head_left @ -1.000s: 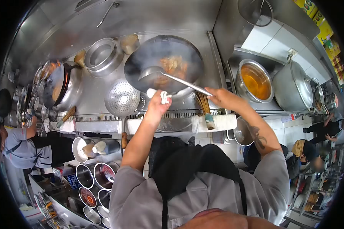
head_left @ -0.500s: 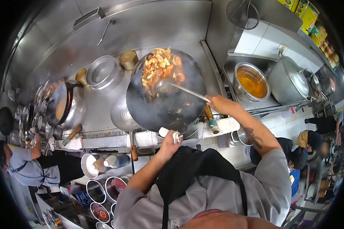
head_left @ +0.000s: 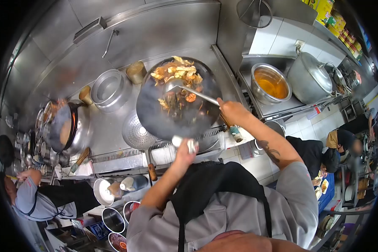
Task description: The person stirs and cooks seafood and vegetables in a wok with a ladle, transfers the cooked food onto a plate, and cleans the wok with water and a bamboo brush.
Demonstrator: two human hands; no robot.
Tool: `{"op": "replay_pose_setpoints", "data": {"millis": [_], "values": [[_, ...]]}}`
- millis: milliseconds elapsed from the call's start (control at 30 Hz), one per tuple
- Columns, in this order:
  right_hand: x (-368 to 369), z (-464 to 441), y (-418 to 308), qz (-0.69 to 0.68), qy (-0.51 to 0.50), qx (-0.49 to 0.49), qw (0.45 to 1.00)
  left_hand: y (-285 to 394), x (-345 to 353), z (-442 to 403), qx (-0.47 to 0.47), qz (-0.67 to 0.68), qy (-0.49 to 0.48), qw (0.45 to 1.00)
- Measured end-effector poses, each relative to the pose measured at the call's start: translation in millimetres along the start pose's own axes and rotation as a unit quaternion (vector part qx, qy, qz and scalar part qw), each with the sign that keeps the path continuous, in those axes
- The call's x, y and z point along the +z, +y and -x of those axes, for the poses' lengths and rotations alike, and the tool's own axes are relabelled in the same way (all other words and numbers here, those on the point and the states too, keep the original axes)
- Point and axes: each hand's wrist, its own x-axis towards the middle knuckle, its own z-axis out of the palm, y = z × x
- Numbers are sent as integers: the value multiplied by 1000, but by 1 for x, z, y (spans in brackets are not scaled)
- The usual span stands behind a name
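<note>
1. The wok (head_left: 157,122) stands over the steel table (head_left: 109,128), its hollow seemingly tipped towards the person, with smoke hanging across the near half. Compared with a second ago, its near rim lies closer to the person's apron (head_left: 214,185).
2. The food (head_left: 182,70) is inside the wok. Half a second ago it was bunched high at the far side; now it has broken apart, with pale yellow pieces along the far wall and darker strands lower down, around an orange piece that looks like a shrimp (head_left: 190,97).
3. That spread suggests the mix is being tossed and turned over, with the wok and ladle (head_left: 172,85) worked together. The ladle's bowl is still among the food.
4. The right hand (head_left: 233,111) has its fingers wrapped around the end of the ladle's handle.
5. The left hand (head_left: 185,155) has its fingers folded around a white cloth (head_left: 183,143) at the near rim; whether they clamp the rim or a handle beneath, I cannot tell.
6. A perforated skimmer (head_left: 135,133) lies just left of the wok, and a bamboo brush (head_left: 235,134) is near the right hand.
</note>
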Motion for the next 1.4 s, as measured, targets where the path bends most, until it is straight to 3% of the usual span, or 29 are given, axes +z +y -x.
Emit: {"op": "replay_pose_setpoints", "data": {"millis": [67, 100, 133, 233, 267, 333, 367, 400, 467, 500, 567, 633, 700, 733, 800, 867, 967, 1100, 1133, 1167, 1200, 1233, 1267, 1367, 1400], "values": [[-5, 3, 0, -10, -29, -25, 999, 33, 28, -22, -3, 35, -18, 999], [-10, 4, -1, -14, -42, -37, 998, 54, 38, -44, 3, -15, -15, 1000], [-26, 9, -8, -38, -79, -42, 995, 65, 71, -22, 29, 1, 19, 999], [-52, 29, 11, -124, -150, -95, 976, 74, 87, 2, -33, -8, 57, 998], [-55, 26, 17, -140, -186, -51, 971, 74, 85, 11, -56, -15, 7, 998], [-54, 24, 25, -177, -263, 44, 947, 82, 103, 14, -31, -4, 67, 997], [-38, 19, 34, -164, -215, 19, 962, 82, 108, 14, -21, 1, 96, 995], [-9, 6, 51, -147, -163, -5, 976, 83, 86, -15, -28, -11, 35, 999], [41, -11, 71, -108, -52, -40, 992, 53, 40, -32, 9, -34, 3, 999], [38, -14, 62, -98, -46, -13, 994, 38, 12, -34, 30, -47, -15, 998], [19, -10, 25, -81, -33, 43, 995, 9, -55, -31, -55, -2, -99, 994], [11, -7, 14, -57, -13, 50, 997, -2, -42, 14, -31, -79, -24, 996], [8, -4, 9, -56, 0, 29, 998, 6, -20, 14, -13, -30, -13, 999], [-4, -4, 2, -57, -29, 26, 998, 22, 13, 16, -7, 7, 19, 1000], [-12, 0, 0, -79, -64, 13, 995, 57, 32, -23, -2, 9, -27, 1000], [-34, 12, -12, -117, -129, 22, 984, 77, 49, -25, -30, -2, 20, 999], [-36, 31, 12, -168, -139, -65, 974, 81, 83, 11, -42, -17, 54, 998], [-44, 3, 8, -177, -237, 44, 954, 89, 93, -3, -31, 6, 48, 998], [7, -5, 40, -156, -122, -17, 980, 83, 74, -21, -39, -1, 13, 999], [13, -6, 38, -128, -99, 4, 987, 62, 40, -36, 25, -28, -56, 998], [16, -12, 31, -99, -71, 23, 992, 44, 25, -32, 9, 8, 4, 1000], [17, -16, 24, -68, -43, 43, 996, 25, -12, -37, -15, -17, -52, 998], [14, -14, 17, -27, -42, 46, 998, 11, -34, -31, -49, -13, -28, 998], [-6, 5, 2, -40, 3, 55, 998, 6, 5, 29, -24, -75, -10, 997], [-7, 13, 1, -53, 37, 54, 996, 17, 14, 21, -21, -38, 3, 999]]}}
